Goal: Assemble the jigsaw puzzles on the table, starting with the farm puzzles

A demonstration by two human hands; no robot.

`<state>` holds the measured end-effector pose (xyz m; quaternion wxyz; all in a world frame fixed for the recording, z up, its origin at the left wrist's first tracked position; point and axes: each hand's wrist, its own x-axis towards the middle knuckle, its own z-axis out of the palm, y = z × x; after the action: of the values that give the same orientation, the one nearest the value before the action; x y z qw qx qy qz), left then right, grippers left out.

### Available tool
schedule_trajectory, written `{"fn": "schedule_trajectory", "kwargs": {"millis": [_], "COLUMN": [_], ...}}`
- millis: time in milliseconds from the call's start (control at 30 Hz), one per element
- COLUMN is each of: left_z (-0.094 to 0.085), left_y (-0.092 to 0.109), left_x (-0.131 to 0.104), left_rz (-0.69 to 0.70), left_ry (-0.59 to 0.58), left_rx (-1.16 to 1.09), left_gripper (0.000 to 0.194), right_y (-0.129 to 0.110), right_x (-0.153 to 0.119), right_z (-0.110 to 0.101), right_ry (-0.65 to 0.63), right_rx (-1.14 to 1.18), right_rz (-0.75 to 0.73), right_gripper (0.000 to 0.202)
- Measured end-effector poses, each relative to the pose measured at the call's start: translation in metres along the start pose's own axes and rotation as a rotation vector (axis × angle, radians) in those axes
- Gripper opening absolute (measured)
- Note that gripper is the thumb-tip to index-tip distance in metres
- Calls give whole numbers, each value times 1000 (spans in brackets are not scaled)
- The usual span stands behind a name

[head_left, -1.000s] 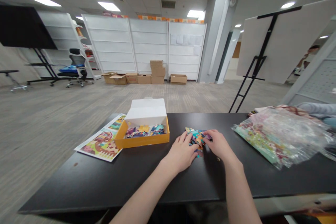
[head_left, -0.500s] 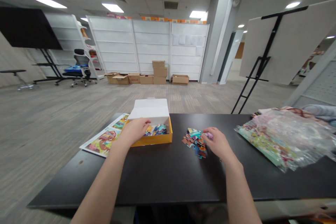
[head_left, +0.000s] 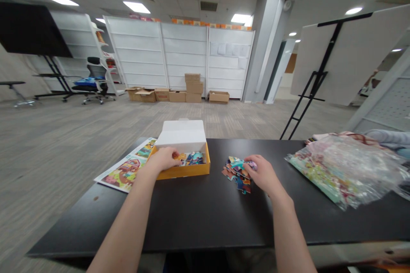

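A yellow box (head_left: 184, 172) with its white lid (head_left: 181, 132) raised holds loose puzzle pieces (head_left: 196, 158). My left hand (head_left: 163, 158) reaches over the box's left side, fingers curled down among the pieces; what they hold, if anything, is hidden. To the right of the box, a small heap of jigsaw pieces (head_left: 238, 175) lies on the black table (head_left: 198, 209). At the heap's right edge, my right hand (head_left: 261, 171) has its fingers closed on a purple-patterned puzzle piece (head_left: 253, 165).
A printed picture sheet (head_left: 121, 172) lies partly behind my left forearm. Clear plastic bags (head_left: 361, 166) with a colourful print cover the table's right side, folded cloth (head_left: 384, 136) behind them. Past the table's far edge stand a black easel frame (head_left: 310, 89) and cardboard boxes (head_left: 194, 87).
My left hand has dipped lower into the box and its fingers have curled. My right hand has shifted slightly left over the heap. The camera view has moved a little.
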<state>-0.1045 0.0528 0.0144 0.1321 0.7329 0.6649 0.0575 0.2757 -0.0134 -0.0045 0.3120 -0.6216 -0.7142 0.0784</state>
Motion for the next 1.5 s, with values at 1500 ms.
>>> {"fn": "schedule_trajectory", "kwargs": {"millis": [1500], "left_z": [-35], "left_y": [66], "left_x": [-43], "left_rz": [-72], "left_ry": [389], "left_rx": [-2], "left_gripper": [34], "right_y": [8], "right_x": [-1], "right_z": [-8], "right_ry": [45], "right_rx": [95], "right_rz": [-20], "right_gripper": [25]}}
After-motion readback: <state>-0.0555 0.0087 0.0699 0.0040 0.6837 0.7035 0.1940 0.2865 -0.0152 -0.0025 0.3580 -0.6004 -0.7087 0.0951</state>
